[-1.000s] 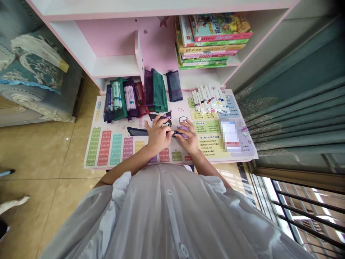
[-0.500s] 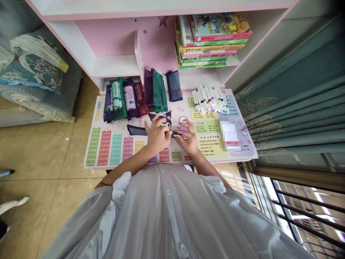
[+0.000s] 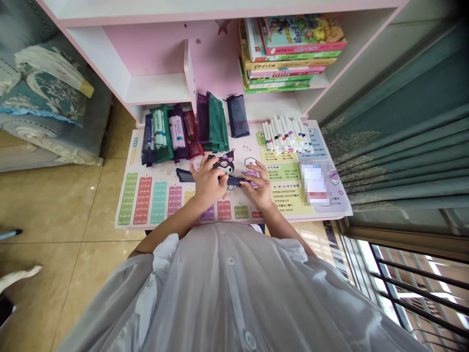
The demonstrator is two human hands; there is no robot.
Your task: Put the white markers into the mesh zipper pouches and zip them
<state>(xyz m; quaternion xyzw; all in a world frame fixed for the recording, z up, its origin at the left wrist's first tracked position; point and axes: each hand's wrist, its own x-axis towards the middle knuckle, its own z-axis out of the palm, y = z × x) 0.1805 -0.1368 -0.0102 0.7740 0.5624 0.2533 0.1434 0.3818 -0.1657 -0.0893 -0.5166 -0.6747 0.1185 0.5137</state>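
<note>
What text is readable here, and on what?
"4×5=20": pink tile on the multiplication desk mat
"7×8=56": red tile on the mat
"2×8=16": red column on the mat
Book spines: too small to read
Card on the mat: pixelated, unreadable

Seven mesh pouches [image 3: 176, 132], four filled; one left hand [image 3: 208, 185], one right hand [image 3: 259, 186]; roughly six books [image 3: 287, 61]; marker pens [image 3: 287, 134] too many to count.
</note>
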